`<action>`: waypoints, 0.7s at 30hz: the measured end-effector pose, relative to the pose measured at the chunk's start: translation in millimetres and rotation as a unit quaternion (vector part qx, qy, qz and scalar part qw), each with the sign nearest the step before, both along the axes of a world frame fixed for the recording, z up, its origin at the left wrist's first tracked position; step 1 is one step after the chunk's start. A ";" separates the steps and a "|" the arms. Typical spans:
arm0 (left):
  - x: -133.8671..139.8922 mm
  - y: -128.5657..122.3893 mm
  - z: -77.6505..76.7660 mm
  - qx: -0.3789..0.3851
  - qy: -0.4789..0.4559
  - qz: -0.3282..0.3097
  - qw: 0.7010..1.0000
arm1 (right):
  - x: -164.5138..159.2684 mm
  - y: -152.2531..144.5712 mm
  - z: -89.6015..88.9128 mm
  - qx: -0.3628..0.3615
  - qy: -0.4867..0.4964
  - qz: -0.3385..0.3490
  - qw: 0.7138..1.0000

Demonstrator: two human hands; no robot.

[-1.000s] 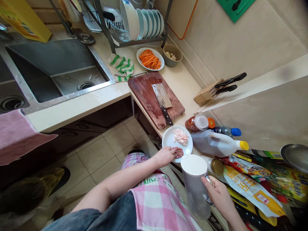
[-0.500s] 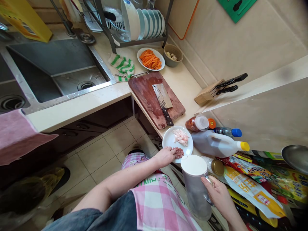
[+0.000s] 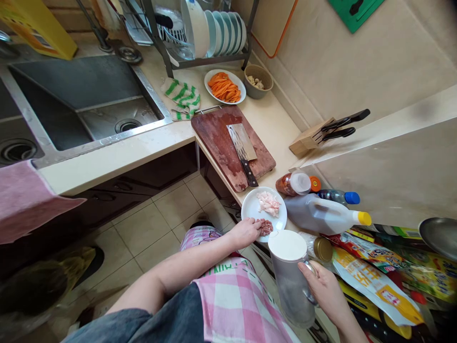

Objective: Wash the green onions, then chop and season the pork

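My left hand (image 3: pixel 247 232) reaches over the near rim of a white plate (image 3: pixel 250 205), its fingers curled together at a small heap of minced meat (image 3: pixel 266 227). The fingertips are partly hidden in the meat. Pale, fatty meat slices (image 3: pixel 269 204) lie in a separate pile on the same plate. My right hand (image 3: pixel 323 288) is wrapped round the handle of a translucent pitcher (image 3: pixel 291 286) with a white lid. The pitcher's spout side is right by the plate's near edge, above the minced meat.
Beyond the plate, a cleaver (image 3: pixel 243 143) rests on a wooden cutting board (image 3: pixel 214 138). Sliced carrots (image 3: pixel 224 87), a bowl (image 3: pixel 257 90) and a dish rack (image 3: pixel 210 62) stand farther back. Right of the plate are a large jug (image 3: pixel 317 214), jars and seasoning packets (image 3: pixel 374 286); the sink (image 3: pixel 85 95) is left.
Both hands, the plate and the pitcher look almost unchanged. The camera view has shifted very slightly.
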State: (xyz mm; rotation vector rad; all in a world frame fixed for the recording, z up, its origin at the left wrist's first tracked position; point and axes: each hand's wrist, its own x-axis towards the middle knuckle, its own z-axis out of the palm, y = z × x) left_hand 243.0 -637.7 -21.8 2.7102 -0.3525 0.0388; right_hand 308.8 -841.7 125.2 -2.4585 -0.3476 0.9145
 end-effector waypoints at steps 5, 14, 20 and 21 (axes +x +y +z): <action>0.0 -0.5 -1.2 -0.006 -0.004 0.005 1.000 | 0.8 -3.1 -3.0 0.004 -0.003 0.000 1.000; -1.4 2.1 4.1 -0.084 0.014 0.014 0.996 | -3.5 -21.4 -2.4 0.016 0.013 -0.036 0.999; 0.3 4.5 10.9 -0.137 0.062 0.004 0.989 | -22.8 -79.5 -9.4 0.095 0.008 -0.124 0.988; 1.8 4.0 10.7 -0.140 0.074 0.014 0.987 | -29.0 -90.4 -11.2 0.115 -0.013 -0.151 0.982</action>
